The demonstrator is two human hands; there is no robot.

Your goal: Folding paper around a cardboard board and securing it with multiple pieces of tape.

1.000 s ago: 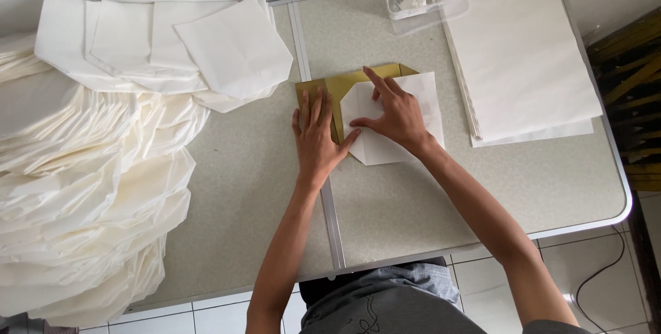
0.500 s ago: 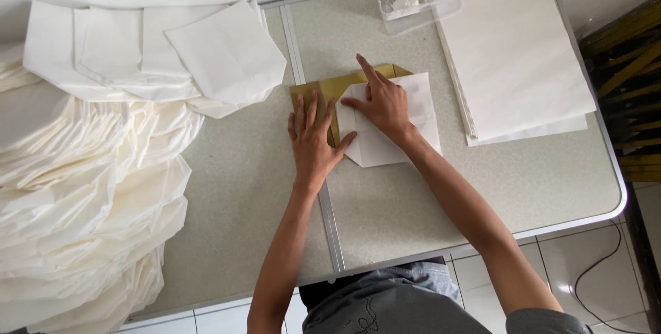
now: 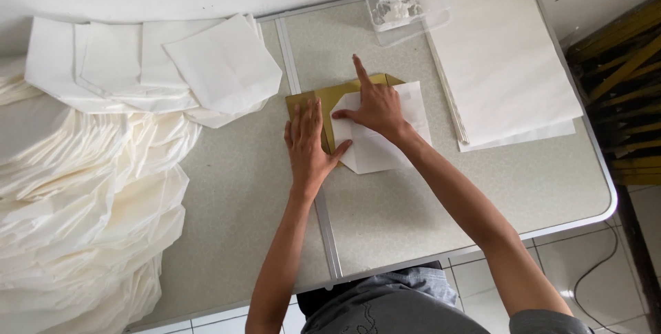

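A white paper sheet (image 3: 385,142) is being folded over a flat gold-coloured template (image 3: 323,97) near the middle of the grey speckled table (image 3: 427,217), just right of the metal seam (image 3: 325,217) that runs across the top. The left hand (image 3: 311,142) is laid flat, fingers straight and close together, palm pressed on the template's left part and the paper's edge; the right hand (image 3: 372,108) is set on the sheet with the index finger stretched out along the fold and the other fingers curled loosely – nothing is pinched by either hand. The sheet is judged to be very light, thin and limp, easily creased or torn and apt to slide on the smooth table, so it is best held down flat under the palm and lifted only by a corner or a free edge – the template looks stiffer. A stack of flat white sheets (image 3: 502,65) lies to the right, folded pieces (image 3: 200,65) and heaped white paper (image 3: 76,203) to the left, a clear plastic box (image 3: 406,3) beyond
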